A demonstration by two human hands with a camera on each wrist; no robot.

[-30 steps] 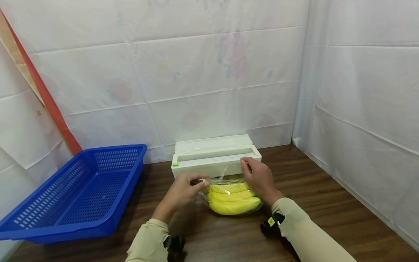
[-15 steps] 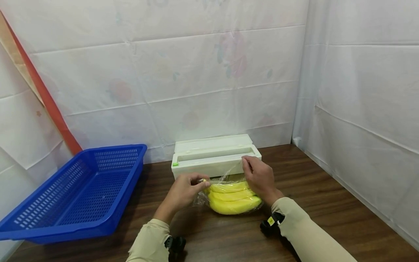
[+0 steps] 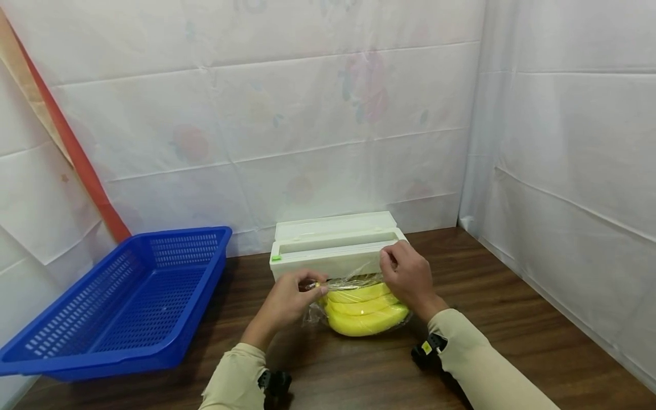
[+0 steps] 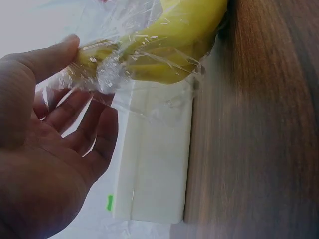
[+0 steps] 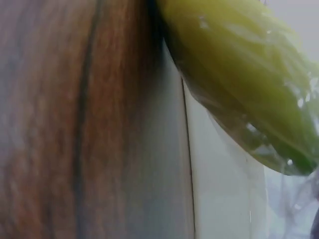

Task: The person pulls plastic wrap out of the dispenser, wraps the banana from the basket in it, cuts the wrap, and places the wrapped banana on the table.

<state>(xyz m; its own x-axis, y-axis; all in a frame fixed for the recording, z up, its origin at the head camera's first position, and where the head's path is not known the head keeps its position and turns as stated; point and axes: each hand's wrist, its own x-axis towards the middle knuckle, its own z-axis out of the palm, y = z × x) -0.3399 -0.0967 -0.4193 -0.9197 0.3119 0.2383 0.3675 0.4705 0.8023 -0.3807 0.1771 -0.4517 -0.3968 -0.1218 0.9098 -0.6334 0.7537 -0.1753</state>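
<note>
A bunch of yellow bananas [image 3: 359,310] lies on the brown table, wrapped in clear cling film [image 3: 353,282]. At its stem end, my left hand [image 3: 287,302] pinches the film between thumb and fingers; the left wrist view shows the thumb [image 4: 57,57] against the crinkled wrap. My right hand [image 3: 407,276] pinches the film's far edge above the bananas' right end. Only the wrapped tip of a banana [image 5: 239,84] fills the right wrist view, with that hand mostly out of frame. Right behind the bunch stands a white cling film box [image 3: 328,262], its lid raised.
To the left sits a blue perforated plastic basket [image 3: 171,341]. White patterned sheeting [image 3: 307,142] hangs behind the table and along its sides. A red and tan strip [image 3: 84,168] slants down behind the basket.
The film stretched up toward my right hand now lies lower over the back of the bananas. The right hand has shifted slightly; the left has stayed nearly in place.
</note>
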